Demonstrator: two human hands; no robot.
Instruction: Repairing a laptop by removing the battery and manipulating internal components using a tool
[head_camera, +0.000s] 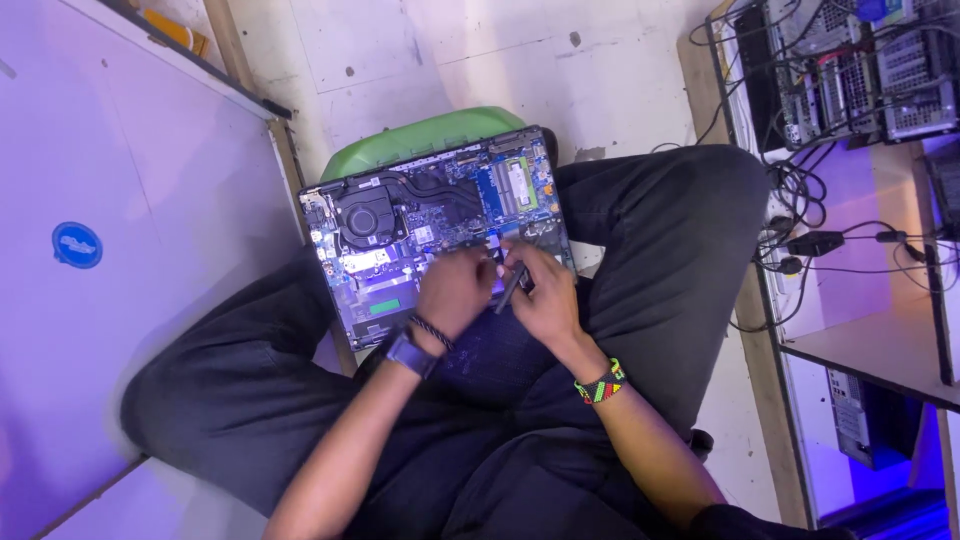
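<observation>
Head view: two hands (500, 290), one laptop (400, 230).

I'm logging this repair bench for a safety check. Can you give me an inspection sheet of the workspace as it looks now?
Surface: opened laptop rests on the person's lap and a green stool, not on a table.
Job's things: laptop back cover off, fan and memory module exposed; a dark slim tool over the board.
Clutter: nothing seen on the laptop.
Hands: left hand on the board; right hand holds the tool.
Cables: tangled black cables hang beside the shelf.
Surroundings: shelf of computer parts to the right, white panel to the left, stained floor.
</observation>
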